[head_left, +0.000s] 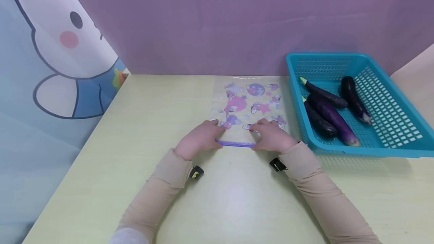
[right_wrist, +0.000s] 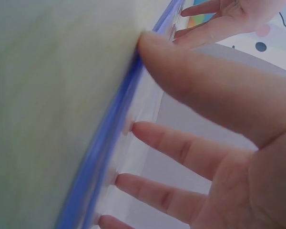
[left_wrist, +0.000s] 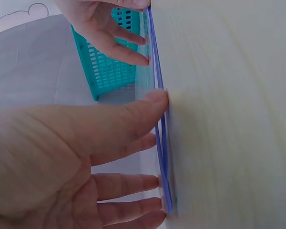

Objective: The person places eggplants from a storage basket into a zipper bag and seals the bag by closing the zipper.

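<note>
A clear zip bag (head_left: 242, 110) printed with pink and purple cartoon figures lies flat on the table, its blue-purple zip strip (left_wrist: 158, 112) along the near edge. My left hand (head_left: 202, 137) touches its near left corner, the thumb at the strip and the spread fingertips on the sheet. Towards the right end of the same edge, my right hand (head_left: 274, 137) rests with its thumb on the strip and fairly straight fingers (right_wrist: 181, 148) on the plastic. In the left wrist view, two blue lines of the strip stand slightly apart.
A teal basket (head_left: 361, 56) stands to the right of the bag, close to my right forearm. Several eggplants (head_left: 332, 118) lie in it. Behind the pale table (head_left: 162, 104) rises a purple backdrop (head_left: 203, 22), with a blue cartoon cloth (head_left: 20, 142) at the left.
</note>
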### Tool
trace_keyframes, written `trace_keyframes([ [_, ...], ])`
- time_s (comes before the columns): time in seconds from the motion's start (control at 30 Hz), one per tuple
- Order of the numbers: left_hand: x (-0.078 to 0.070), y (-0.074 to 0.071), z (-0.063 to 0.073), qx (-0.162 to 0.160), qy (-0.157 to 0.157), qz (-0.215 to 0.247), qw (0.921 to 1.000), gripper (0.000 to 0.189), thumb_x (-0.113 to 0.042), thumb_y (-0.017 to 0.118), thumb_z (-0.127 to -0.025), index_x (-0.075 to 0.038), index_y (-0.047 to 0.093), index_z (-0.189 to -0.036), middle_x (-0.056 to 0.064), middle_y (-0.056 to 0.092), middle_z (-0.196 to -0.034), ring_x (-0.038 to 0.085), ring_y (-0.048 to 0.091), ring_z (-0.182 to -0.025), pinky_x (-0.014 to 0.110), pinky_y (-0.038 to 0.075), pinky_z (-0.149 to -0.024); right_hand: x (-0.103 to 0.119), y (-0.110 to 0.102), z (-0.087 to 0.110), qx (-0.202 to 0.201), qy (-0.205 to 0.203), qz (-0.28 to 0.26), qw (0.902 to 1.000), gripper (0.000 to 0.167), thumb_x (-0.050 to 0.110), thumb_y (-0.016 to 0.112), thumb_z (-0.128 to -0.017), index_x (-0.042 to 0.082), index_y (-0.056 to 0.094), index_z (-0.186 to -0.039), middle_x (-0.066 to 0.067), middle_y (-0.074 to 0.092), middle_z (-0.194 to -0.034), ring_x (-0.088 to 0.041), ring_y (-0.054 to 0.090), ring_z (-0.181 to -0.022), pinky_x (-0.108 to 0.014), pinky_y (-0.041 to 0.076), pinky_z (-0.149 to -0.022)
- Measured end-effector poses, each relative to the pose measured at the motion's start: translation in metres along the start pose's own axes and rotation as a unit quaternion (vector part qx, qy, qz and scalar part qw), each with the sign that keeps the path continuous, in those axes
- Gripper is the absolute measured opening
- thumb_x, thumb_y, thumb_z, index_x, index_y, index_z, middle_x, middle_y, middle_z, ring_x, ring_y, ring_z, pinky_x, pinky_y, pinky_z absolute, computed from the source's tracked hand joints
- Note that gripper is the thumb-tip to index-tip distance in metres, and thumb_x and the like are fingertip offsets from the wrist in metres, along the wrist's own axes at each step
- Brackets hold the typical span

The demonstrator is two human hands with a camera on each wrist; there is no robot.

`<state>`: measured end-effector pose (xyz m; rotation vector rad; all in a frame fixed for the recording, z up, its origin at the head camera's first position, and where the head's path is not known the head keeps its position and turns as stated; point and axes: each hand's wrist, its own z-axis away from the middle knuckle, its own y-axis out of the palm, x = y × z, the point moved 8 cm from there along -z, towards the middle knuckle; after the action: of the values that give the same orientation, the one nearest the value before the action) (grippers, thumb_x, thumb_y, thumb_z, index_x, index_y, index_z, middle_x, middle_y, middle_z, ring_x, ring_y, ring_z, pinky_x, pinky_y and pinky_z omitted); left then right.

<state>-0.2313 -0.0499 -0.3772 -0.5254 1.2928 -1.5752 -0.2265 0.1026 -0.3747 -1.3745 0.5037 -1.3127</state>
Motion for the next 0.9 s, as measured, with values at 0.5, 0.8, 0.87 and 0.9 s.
trace_keyframes([
  [0.5,0.0004,0.0002,0.0006,0.017,0.011,-0.003,0.9998,0.052,-0.027,0.056,-0.095,-0.01,0.041,-0.142,0.02,0.028,-0.152,0.037,0.03,-0.138,0.045,0.023,-0.115,0.0026,-0.0017,-0.0009,-0.005,0.007,0.017,0.9998,0.053,0.021,0.077,-0.075,0.002,0.06,-0.122,-0.025,0.052,-0.129,-0.044,0.05,-0.115,-0.055,0.041,-0.098],
  [0.8,-0.0003,-0.0016,-0.0005,0.0,0.023,-0.014,0.9997,0.05,-0.024,0.055,-0.096,-0.008,0.043,-0.141,0.021,0.033,-0.149,0.037,0.036,-0.136,0.045,0.027,-0.113,0.0048,-0.0059,-0.0032,-0.024,-0.03,0.015,0.9992,0.031,0.014,0.065,-0.085,-0.001,0.066,-0.112,-0.022,0.061,-0.119,-0.039,0.055,-0.113,-0.05,0.043,-0.098],
  [0.87,-0.0003,-0.0018,-0.0005,-0.001,0.022,-0.017,0.9996,0.05,-0.024,0.056,-0.095,-0.008,0.043,-0.141,0.021,0.034,-0.149,0.037,0.036,-0.135,0.045,0.028,-0.113,0.0033,-0.0075,-0.0044,-0.034,-0.028,-0.004,0.999,0.022,0.01,0.063,-0.087,-0.002,0.069,-0.104,-0.02,0.066,-0.109,-0.035,0.06,-0.103,-0.048,0.047,-0.092],
  [0.9,-0.0004,-0.0019,-0.0005,-0.002,0.023,-0.017,0.9996,0.05,-0.023,0.057,-0.095,-0.008,0.044,-0.141,0.021,0.035,-0.148,0.037,0.037,-0.135,0.045,0.028,-0.113,0.0023,-0.0083,-0.005,-0.038,-0.024,-0.016,0.9989,0.019,0.009,0.062,-0.087,-0.002,0.07,-0.1,-0.019,0.067,-0.106,-0.033,0.062,-0.099,-0.046,0.049,-0.089],
])
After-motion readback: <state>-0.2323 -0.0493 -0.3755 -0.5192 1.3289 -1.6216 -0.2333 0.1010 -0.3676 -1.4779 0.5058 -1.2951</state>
